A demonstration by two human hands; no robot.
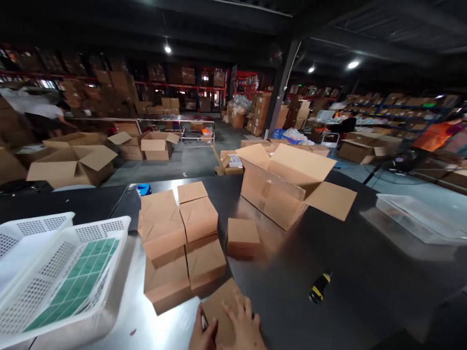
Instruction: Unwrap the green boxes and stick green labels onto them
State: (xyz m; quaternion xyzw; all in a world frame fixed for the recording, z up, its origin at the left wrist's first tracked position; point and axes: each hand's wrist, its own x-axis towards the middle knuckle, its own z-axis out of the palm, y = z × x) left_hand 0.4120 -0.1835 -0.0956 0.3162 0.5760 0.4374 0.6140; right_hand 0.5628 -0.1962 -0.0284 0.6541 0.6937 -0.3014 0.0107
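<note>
A small brown cardboard box [218, 303] lies at the near edge of the metal table, partly covered by my hands. My left hand [202, 334] grips its left side, thumb near a dark gap at the edge. Across its top face rests my right hand [245, 328], fingers spread and slightly bent. Just beyond, several similar closed boxes [165, 221] stand grouped in two columns. One more small box [242, 234] sits apart to their right. A black and yellow tool [320, 288], perhaps a cutter, lies on the table to the right.
White perforated baskets [120, 227] stand at left, one holding green sheets [80, 277]. A large open carton [273, 191] stands at the table's far side, near a blue tape dispenser [143, 189]. Clear plastic trays [423, 217] lie at right. Beyond are a fan [400, 161], cartons and people.
</note>
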